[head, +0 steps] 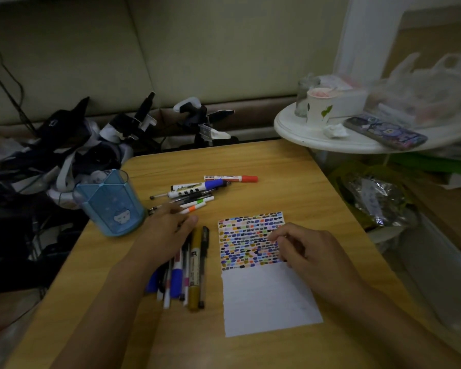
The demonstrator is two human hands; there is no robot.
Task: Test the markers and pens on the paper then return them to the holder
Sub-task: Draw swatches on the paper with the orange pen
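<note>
A white paper (266,302) lies on the wooden table (290,171), its upper half filled with small coloured marks. My right hand (312,251) rests on the paper's right side, fingers curled, holding nothing I can see. My left hand (168,230) lies flat, fingers spread, over the top of a near group of pens and markers (194,272) left of the paper, fingertips near an orange-tipped pen (194,208). A second pile of markers (197,190) lies further back, with a red-capped marker (232,178). The blue translucent holder (112,206) stands at the left edge.
A white round side table (304,134) at the right rear carries a paper cup (318,107), a glass jar, a phone (386,131) and plastic bags. Dark clutter and black-and-white gadgets (202,121) sit beyond the table's far left edge. A foil bag (375,198) lies right of the table.
</note>
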